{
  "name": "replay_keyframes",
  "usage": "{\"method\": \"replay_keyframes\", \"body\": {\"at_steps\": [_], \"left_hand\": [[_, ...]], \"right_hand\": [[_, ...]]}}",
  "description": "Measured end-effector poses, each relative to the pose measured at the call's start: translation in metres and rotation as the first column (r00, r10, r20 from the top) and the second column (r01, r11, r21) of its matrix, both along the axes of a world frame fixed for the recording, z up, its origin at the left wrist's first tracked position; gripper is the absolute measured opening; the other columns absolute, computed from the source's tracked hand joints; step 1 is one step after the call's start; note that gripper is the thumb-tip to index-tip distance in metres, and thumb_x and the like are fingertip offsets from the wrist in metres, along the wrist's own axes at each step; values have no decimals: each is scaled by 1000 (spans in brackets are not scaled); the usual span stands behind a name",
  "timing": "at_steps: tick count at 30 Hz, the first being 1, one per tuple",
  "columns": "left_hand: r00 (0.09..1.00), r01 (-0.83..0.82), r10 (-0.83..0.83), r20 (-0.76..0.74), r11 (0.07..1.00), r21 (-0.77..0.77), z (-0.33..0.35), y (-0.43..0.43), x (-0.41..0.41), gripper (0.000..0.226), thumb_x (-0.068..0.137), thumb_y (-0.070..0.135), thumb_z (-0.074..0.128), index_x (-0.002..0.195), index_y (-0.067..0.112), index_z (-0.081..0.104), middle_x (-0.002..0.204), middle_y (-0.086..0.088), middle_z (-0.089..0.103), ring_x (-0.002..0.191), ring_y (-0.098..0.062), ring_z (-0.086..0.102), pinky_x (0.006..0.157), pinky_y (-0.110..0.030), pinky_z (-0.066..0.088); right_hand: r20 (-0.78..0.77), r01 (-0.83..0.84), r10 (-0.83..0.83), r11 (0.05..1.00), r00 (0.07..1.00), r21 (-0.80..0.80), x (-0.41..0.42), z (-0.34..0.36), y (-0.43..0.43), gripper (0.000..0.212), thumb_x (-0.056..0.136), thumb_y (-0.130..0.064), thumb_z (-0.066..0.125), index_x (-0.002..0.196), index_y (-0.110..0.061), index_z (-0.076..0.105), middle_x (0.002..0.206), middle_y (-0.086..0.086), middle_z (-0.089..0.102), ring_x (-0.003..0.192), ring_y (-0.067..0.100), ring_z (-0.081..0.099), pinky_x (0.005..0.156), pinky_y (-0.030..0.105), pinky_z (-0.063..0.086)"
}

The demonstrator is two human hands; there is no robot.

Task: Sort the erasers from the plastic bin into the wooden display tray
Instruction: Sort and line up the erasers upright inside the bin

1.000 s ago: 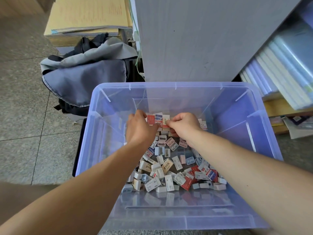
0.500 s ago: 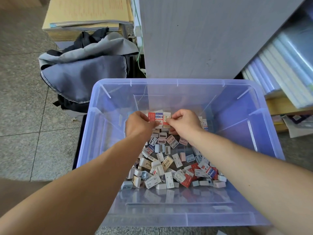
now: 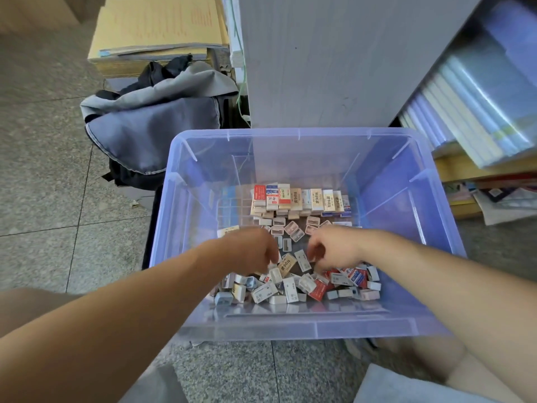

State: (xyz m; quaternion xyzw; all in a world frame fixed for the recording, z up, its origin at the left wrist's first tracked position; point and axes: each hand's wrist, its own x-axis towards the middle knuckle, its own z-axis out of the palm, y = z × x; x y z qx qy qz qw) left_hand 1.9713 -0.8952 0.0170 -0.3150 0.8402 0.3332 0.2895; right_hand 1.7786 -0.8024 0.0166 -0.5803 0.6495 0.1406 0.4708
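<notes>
A clear bluish plastic bin stands on the floor in front of me. A neat row of upright erasers lines its far side. Loose erasers in white, tan, red and blue wrappers lie heaped in the near half. My left hand hovers over the left of the heap, its curled fingertips down among the erasers. My right hand is just right of it, fingers curled over the pile. Both hands are blurred, and their fingers hide whatever they may hold.
A grey and black backpack lies on the tiled floor left of the bin, under stacked brown envelopes. A grey cabinet side rises behind the bin. Wrapped books slope on shelves at the right.
Both hands have drawn back from the upright row at the far side to the loose heap nearer me. The row now stands uncovered.
</notes>
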Motion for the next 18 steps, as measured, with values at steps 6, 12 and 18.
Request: {"method": "replay_keyframes", "body": {"at_steps": [6, 12, 18], "left_hand": [[976, 173, -179, 120, 983, 56, -14, 6, 20, 44, 84, 12, 80, 125, 25, 70, 125, 5, 69, 112, -16, 64, 101, -37, 53], [961, 243, -253, 115, 966, 93, -17, 11, 18, 55, 85, 37, 81, 135, 29, 60, 122, 5, 62, 108, -22, 58, 97, -40, 51], [970, 207, -219, 102, 971, 117, -21, 9, 18, 40, 85, 27, 81, 122, 32, 66, 98, 14, 56, 98, -20, 58, 84, -32, 49]], "right_hand": [[-100, -121, 132, 987, 986, 109, 11, -8, 20, 55, 82, -35, 82, 132, -23, 62, 121, -3, 64, 100, 19, 60, 85, 31, 51], [-112, -131, 145, 983, 983, 125, 12, -10, 19, 61, 83, -36, 82, 138, -21, 59, 129, 0, 63, 110, 22, 61, 93, 34, 52], [-106, -156, 172, 977, 979, 147, 9, -17, 17, 53, 84, -37, 81, 131, -20, 64, 128, 0, 63, 106, 22, 61, 90, 32, 52]]}}
